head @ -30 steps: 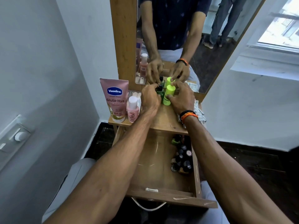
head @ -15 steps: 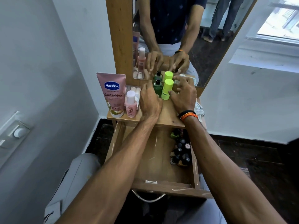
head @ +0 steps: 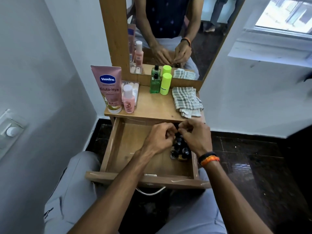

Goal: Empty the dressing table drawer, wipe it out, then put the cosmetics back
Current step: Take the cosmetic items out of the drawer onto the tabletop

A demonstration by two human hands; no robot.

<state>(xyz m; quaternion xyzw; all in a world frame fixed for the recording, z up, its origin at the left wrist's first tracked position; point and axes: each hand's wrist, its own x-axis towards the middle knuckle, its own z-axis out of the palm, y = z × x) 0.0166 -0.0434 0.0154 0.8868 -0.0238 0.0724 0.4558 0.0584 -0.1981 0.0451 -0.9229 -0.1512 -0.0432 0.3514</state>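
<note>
Bare forearms, no sleeves in direct view. Right wrist: black band (head: 206, 155) plus orange thread band (head: 210, 160). Light grey trousers (head: 70, 188). Mirror shows dark navy short-sleeved shirt (head: 166, 16), small pale dots.

The pink lotion tube (head: 108, 89), standing at the left rear of the tabletop (head: 152, 109), carries the brand "Vaseline" in white on a dark blue badge. Below the badge: "Gluta-Hya". Near the tube's base: "10X". The remaining print on the tube and the labels on the other bottles are too small to read.
</note>
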